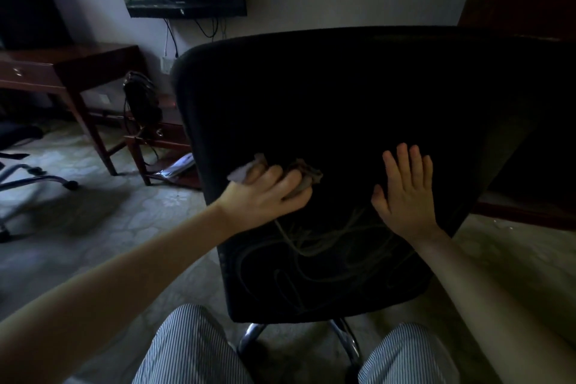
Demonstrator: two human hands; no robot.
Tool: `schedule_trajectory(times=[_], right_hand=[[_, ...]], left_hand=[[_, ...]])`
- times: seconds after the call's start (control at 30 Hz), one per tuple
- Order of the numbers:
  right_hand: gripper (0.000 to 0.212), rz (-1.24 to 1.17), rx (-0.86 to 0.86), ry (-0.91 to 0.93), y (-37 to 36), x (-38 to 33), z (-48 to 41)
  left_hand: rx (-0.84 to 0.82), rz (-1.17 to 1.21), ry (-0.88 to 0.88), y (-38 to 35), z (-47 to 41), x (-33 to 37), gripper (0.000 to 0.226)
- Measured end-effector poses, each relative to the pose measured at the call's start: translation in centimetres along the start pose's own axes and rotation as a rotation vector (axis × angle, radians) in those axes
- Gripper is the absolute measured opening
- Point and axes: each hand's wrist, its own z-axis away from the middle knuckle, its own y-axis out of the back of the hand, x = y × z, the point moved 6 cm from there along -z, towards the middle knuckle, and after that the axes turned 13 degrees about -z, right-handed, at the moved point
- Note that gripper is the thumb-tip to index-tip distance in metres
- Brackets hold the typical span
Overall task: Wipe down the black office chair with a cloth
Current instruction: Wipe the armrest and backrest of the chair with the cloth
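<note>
The floor (149, 227) is pale with a faint flower pattern, dim in the low light, and runs from the wall to the bottom edge of the view. The black office chair (343, 109) stands on it near the middle on chrome legs (249, 337). To the left a dark wooden counter (71, 68) with a drawer rests its legs on the floor, with a low wooden stand (156, 140) just beside it. At the far left lies the chrome base of a second chair (31, 181), one black caster (72, 184) touching the floor.
</note>
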Motion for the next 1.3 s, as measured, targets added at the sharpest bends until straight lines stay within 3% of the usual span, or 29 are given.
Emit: schedule_trajectory(times=[0.13,0.23,0.37,0.57,0.7,0.83,0.9,1.13,1.2,1.3], right_hand=[[0.060,-0.082,0.036,-0.136,1.2,-1.2,0.4],[0.059,-0.091,0.042,0.000,1.4,-3.4,1.1],[0.062,-0.088,-0.071,0.138,0.5,-6.2,0.7],[0.058,-0.085,-0.111,0.137,-1.5,-7.1,-1.1],[0.063,-0.034,-0.110,0.181,-2.3,-6.3,-1.0],[0.068,-0.029,-0.059,0.225,-2.6,-5.7,-1.2],[0.066,-0.036,-0.031,0.229,-2.8,-5.6,-1.2],[0.064,0.011,-0.006,0.292,-3.1,-5.5,-0.9],[0.064,0.010,-0.014,0.294,-3.0,-5.5,-0.9],[0.064,0.004,-0.019,0.282,-2.9,-5.6,-0.9]], left_hand=[[-0.147,0.039,-0.244,-0.9,4.5,6.4,0.033],[-0.192,0.033,-0.390,-1.1,6.0,8.0,0.034],[-0.106,-0.002,-0.229,-0.6,3.2,4.1,0.030],[0.100,-0.097,0.007,2.0,-0.9,-5.4,0.028],[0.103,-0.115,0.082,2.4,-0.1,-7.8,0.033],[0.044,-0.010,0.191,1.4,3.5,-5.5,0.026],[-0.023,0.068,0.172,0.8,6.3,-2.7,0.026],[-0.190,0.121,-0.262,-0.6,13.0,4.1,0.031],[-0.161,0.098,-0.274,-0.3,12.4,3.2,0.029],[-0.055,0.034,-0.133,0.9,9.3,-0.8,0.027]])
